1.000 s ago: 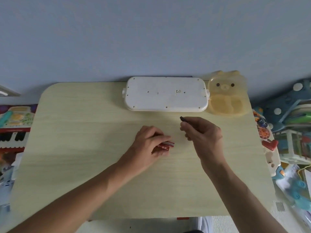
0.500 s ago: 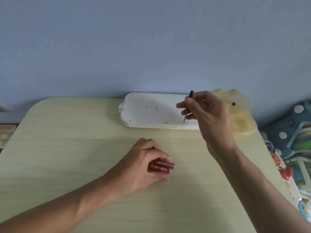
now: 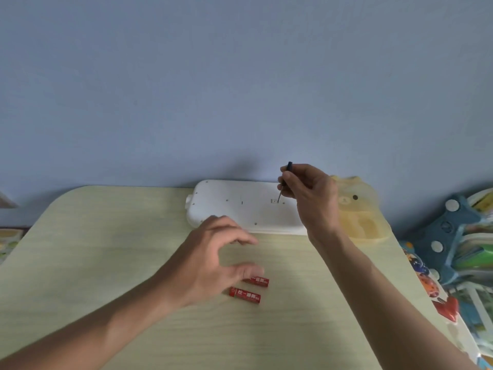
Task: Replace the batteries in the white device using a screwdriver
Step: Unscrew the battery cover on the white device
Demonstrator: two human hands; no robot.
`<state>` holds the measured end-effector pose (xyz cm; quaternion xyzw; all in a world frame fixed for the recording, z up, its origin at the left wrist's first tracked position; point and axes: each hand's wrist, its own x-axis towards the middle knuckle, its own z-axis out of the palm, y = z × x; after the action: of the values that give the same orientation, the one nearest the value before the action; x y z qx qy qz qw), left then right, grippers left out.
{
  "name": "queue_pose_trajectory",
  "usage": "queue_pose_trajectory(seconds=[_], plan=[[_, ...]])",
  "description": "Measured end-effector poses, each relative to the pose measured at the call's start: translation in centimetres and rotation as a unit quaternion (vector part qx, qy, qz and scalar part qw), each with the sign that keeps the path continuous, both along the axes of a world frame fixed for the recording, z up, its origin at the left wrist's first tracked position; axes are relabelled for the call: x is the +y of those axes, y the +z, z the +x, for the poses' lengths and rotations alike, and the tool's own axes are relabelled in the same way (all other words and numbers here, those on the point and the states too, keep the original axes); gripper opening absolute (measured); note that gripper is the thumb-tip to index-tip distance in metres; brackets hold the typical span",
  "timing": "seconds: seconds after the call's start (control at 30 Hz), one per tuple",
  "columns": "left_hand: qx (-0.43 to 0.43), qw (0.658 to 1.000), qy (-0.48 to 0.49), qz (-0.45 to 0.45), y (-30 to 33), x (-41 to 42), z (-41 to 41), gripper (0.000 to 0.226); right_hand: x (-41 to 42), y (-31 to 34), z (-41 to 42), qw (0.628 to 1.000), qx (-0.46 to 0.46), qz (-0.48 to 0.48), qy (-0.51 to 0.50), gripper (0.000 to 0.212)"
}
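The white device (image 3: pixel 234 206) lies face down at the far edge of the pale wooden table (image 3: pixel 106 249), small screw holes showing on its back. My right hand (image 3: pixel 310 196) is shut on a thin dark screwdriver (image 3: pixel 285 180), held upright with its tip on the device's back near a small square mark. Two red batteries (image 3: pixel 245 294) lie side by side on the table in front of me. My left hand (image 3: pixel 213 260) hovers just left of and above them, fingers spread, holding nothing.
A yellow bear-shaped plastic container (image 3: pixel 362 217) stands right of the device, partly behind my right hand. Colourful toys (image 3: pixel 458 249) crowd the floor beyond the table's right edge. A blue-grey wall rises behind the table.
My left hand has let go of the two red batteries and lifted open. My right hand has brought the screwdriver down until its tip touches the device's back.
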<state>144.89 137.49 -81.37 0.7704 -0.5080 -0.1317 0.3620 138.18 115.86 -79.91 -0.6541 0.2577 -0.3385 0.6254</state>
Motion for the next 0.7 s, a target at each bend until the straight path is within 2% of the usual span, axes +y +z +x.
queue_pose_trajectory(seconds=[0.1,0.3,0.5,0.7], plan=[[-0.006,0.997,0.033,-0.062,1.5,-2.4,1.5,0.04,-0.2,-0.1,0.4,1.0,-0.011,-0.002,0.002,0.014],[0.08,0.977,0.121,-0.157,2.9,-7.8,4.3,0.016,-0.6,-0.7,0.7,1.0,0.007,-0.021,0.001,0.012],[0.117,0.971,0.128,-0.166,2.1,-10.8,5.4,0.018,-1.0,-1.5,0.9,1.0,0.015,-0.021,-0.003,0.012],[0.113,0.983,0.063,-0.133,1.9,-12.4,5.5,0.026,-1.1,-1.4,0.8,0.996,0.042,-0.064,0.036,0.015]])
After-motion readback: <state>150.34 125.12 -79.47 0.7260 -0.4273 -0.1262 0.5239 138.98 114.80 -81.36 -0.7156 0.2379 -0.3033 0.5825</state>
